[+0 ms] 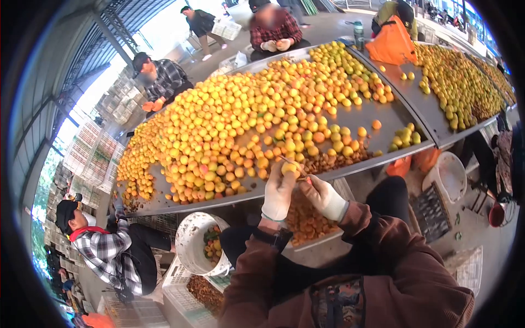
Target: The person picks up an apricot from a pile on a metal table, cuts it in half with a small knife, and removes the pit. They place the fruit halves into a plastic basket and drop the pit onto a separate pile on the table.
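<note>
My left hand (278, 192), in a white glove, is closed round a yellow apricot (290, 168) above the near edge of the metal table. Beside it, my right hand (324, 198), also gloved in white, pinches a thin knife-like tool whose exact kind is hard to make out. The tool's thin dark line runs close along the apricot. Just beyond my hands, brown pits (333, 162) lie along the table's near edge. A big heap of yellow and orange apricots (219, 120) covers much of the table (377, 121). Below my hands is a crate of orange apricot halves (311, 221).
Left of my knees stands a white bucket (188, 240) with fruit inside, beside a white crate (186, 295) of brown pieces. A person (109, 240) sits at left; others sit across the table. An orange bag (391, 42) and a green bottle (358, 35) are at the far side.
</note>
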A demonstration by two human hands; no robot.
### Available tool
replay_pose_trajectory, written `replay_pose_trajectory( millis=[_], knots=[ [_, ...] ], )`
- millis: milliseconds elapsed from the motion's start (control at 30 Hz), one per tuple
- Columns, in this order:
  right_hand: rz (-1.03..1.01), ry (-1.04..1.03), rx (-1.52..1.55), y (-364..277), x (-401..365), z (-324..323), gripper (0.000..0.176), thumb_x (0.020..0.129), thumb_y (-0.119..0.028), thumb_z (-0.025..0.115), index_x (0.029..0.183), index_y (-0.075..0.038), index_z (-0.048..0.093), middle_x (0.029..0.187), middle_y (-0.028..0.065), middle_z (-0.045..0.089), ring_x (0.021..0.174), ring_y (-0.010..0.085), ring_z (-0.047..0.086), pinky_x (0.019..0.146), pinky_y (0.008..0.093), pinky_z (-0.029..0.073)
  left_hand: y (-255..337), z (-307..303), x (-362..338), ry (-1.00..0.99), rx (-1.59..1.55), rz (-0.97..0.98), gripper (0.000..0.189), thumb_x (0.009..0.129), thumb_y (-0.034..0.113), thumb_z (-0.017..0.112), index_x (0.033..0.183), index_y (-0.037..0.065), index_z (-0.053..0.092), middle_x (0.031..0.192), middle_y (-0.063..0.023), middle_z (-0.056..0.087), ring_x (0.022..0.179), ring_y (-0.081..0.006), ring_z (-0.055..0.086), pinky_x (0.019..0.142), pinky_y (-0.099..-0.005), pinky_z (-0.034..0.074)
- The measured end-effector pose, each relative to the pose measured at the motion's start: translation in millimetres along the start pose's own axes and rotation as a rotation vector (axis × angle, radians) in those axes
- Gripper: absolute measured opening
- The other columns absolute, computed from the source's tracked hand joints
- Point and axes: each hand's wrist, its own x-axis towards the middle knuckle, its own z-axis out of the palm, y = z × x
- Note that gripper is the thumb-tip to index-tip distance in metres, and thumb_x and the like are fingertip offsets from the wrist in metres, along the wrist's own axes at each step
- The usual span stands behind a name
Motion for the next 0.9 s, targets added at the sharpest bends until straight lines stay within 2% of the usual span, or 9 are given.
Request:
replay_pose_trajectory(
  millis=[67,167,267,333,533,600,667,767,900],
  knots=[
    [0.059,-0.058,-0.067,6,16,-3,0.025,0.097,-0.026,0.052,0.1,-0.001,0.053,0.078,0.0202,0.058,0.074,0.0285,0.061,0.066,0.0365,0.047,11,-11,8,0.002,0.514,-0.008,0.041,0.092,0.014,0.059,0.127,-0.002,0.047,0.102,-0.0081,0.062,0.095,-0.0174,0.06,0.085,-0.03,0.049],
    [0.102,-0.059,-0.049,20,32,5,0.026,0.097,-0.027,0.052,0.097,-0.001,0.052,0.078,0.0207,0.058,0.073,0.0295,0.06,0.065,0.0372,0.047,3,-21,24,0.07,0.591,0.057,0.048,0.089,0.016,0.064,0.13,-0.002,0.046,0.1,-0.0078,0.064,0.093,-0.0159,0.06,0.082,-0.0285,0.049],
    [0.068,-0.052,-0.115,23,37,14,0.031,0.098,-0.032,0.049,0.099,-0.002,0.052,0.079,0.0229,0.06,0.073,0.0388,0.06,0.065,0.0399,0.048,-29,-19,25,0.214,0.238,-0.045,0.03,0.093,0.015,0.06,0.118,0.0,0.054,0.099,-0.0065,0.063,0.09,-0.014,0.059,0.081,-0.0273,0.048],
    [0.174,0.003,-0.275,30,34,21,0.036,0.099,-0.039,0.044,0.103,-0.004,0.052,0.08,0.0247,0.061,0.078,0.0458,0.06,0.065,0.0441,0.049,-74,-23,25,0.299,-0.116,-0.168,0.032,0.096,0.031,0.056,0.11,0.003,0.057,0.093,-0.0057,0.063,0.079,-0.0152,0.06,0.07,-0.0271,0.049],
    [0.222,-0.046,-0.13,57,40,28,0.039,0.098,-0.041,0.044,0.103,-0.004,0.051,0.082,0.0232,0.062,0.082,0.0439,0.063,0.066,0.0435,0.049,-74,-39,33,0.228,-0.152,-0.252,0.035,0.096,0.035,0.055,0.11,0.002,0.057,0.092,-0.0065,0.063,0.08,-0.0159,0.06,0.066,-0.0282,0.049],
    [0.147,-0.002,0.069,88,43,33,0.034,0.098,-0.036,0.047,0.102,-0.003,0.05,0.083,0.022,0.062,0.082,0.0414,0.064,0.066,0.0421,0.049,-64,-49,38,0.113,0.775,0.092,0.028,0.096,0.024,0.057,0.111,0.001,0.057,0.099,-0.0016,0.061,0.082,-0.0156,0.059,0.072,-0.0276,0.048],
    [0.148,-0.003,0.025,78,39,35,0.028,0.099,-0.031,0.048,0.101,-0.003,0.049,0.081,0.0226,0.061,0.08,0.0439,0.062,0.063,0.0433,0.047,-67,-39,39,0.156,0.559,0.134,0.034,0.096,0.032,0.057,0.109,0.001,0.058,0.093,-0.0011,0.063,0.074,-0.0131,0.058,0.064,-0.027,0.047],
    [0.152,0.08,-0.18,51,40,40,0.029,0.098,-0.035,0.047,0.1,-0.006,0.049,0.075,0.0267,0.059,0.075,0.05,0.057,0.057,0.0495,0.045,-82,-15,32,0.422,-0.479,-0.298,0.041,0.097,0.038,0.053,0.107,-0.001,0.061,0.09,-0.0086,0.067,0.078,-0.0121,0.059,0.064,-0.0282,0.048],
    [0.185,0.065,-0.231,58,37,34,0.032,0.098,-0.037,0.046,0.095,-0.005,0.05,0.074,0.0267,0.058,0.075,0.0502,0.056,0.057,0.0498,0.044,-83,-23,29,0.333,-0.537,-0.423,0.044,0.097,0.041,0.051,0.109,0.0,0.061,0.09,-0.0064,0.067,0.075,-0.0111,0.057,0.068,-0.0253,0.046]
  ],
)
